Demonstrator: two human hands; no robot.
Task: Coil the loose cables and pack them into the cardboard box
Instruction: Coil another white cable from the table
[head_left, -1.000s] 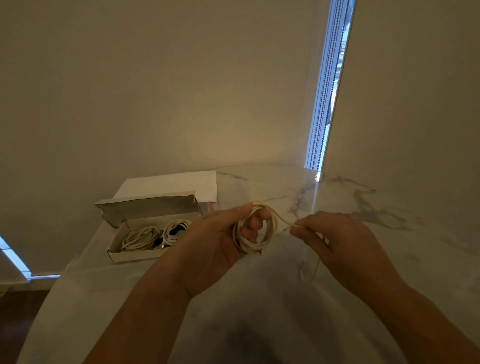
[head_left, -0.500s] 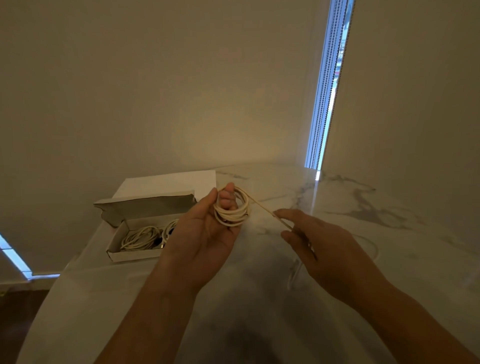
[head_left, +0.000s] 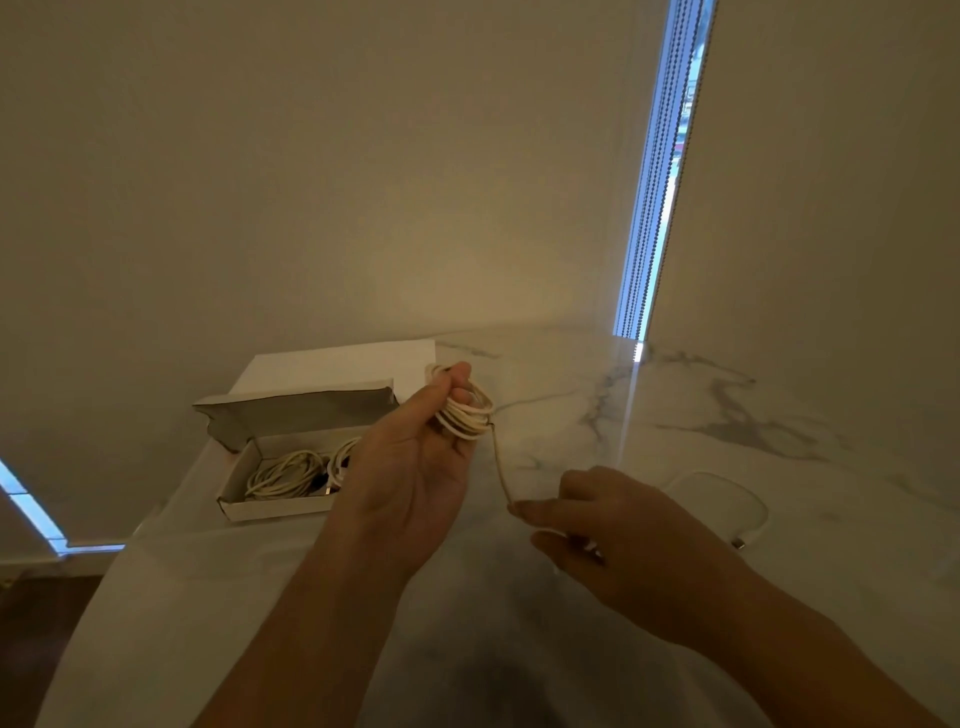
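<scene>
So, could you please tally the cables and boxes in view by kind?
Cables coiled in the cardboard box: 2
Cable being coiled, in hand: 1
Loose cable on the table: 1
Cardboard boxes: 1
Total: 5

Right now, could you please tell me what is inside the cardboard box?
The cardboard box holds two coiled white cables, one beside the other. The left hand covers its right end, so anything there is hidden.

An open, oblong cardboard box (head_left: 291, 470) sits on the left part of the white marble-veined tabletop (head_left: 727, 415), with coiled pale cables (head_left: 283, 473) inside it. To its right the left hand (head_left: 410, 467) holds a cream cable coil (head_left: 467, 410) above the table. A strand runs down to the right hand (head_left: 613, 535), nearer and further right.
</scene>
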